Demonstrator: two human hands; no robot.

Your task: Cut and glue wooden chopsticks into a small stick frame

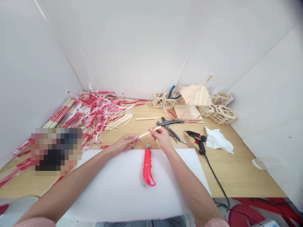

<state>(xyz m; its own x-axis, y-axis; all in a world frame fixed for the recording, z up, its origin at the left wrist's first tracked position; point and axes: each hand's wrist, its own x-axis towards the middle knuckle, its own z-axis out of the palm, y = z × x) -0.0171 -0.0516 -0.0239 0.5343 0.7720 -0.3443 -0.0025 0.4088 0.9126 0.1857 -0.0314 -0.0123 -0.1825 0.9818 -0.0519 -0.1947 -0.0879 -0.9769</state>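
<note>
Between my two hands is a pair of wooden chopsticks (147, 132), tilted up to the right. My left hand (126, 142) grips the lower left end with closed fingers. My right hand (161, 137) pinches the upper right end between thumb and fingers. Just below lies a red-handled utility knife (147, 165) on a white sheet (113, 186). Black-handled cutters (170, 127) rest just beyond my right hand. Further back, another pair of sticks (147, 119) lies flat on the table.
Red-and-clear wrappers (94, 108) and loose sticks (119, 122) cover the left side. A stick-built house (195, 96) and lattice frames (223, 114) stand at the back right. On the right are a corded glue gun (199, 140) and a white tissue (219, 139). White walls enclose the table.
</note>
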